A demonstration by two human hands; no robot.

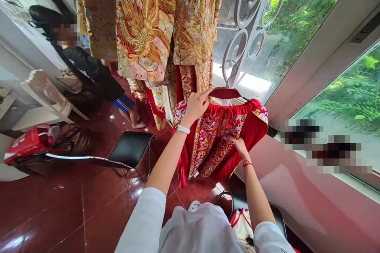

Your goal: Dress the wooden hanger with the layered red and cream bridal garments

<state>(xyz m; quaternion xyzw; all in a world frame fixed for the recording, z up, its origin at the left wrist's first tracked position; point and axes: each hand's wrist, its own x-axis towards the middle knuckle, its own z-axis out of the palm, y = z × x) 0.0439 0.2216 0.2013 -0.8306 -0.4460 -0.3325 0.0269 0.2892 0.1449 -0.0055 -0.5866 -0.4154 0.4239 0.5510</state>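
A red embroidered skirt (208,138) with a gathered drawstring waist hangs in front of me from a dark red hanger (225,93) with a metal hook. My left hand (196,106) is closed on the skirt's waistband at its left side, its index finger pointing along the hanger. Lower down, my right hand (238,144) grips the front of the skirt, the thumb showing over the embroidery; its other fingers are partly hidden by cloth. A red tassel (183,166) dangles at the skirt's left edge.
Gold embroidered garments (142,27) hang above and behind the skirt. A black chair (132,148) stands to the left, with a red bag (28,144) farther off. Another person (86,69) bends down at the upper left. Windows and a pink wall (276,166) lie to the right.
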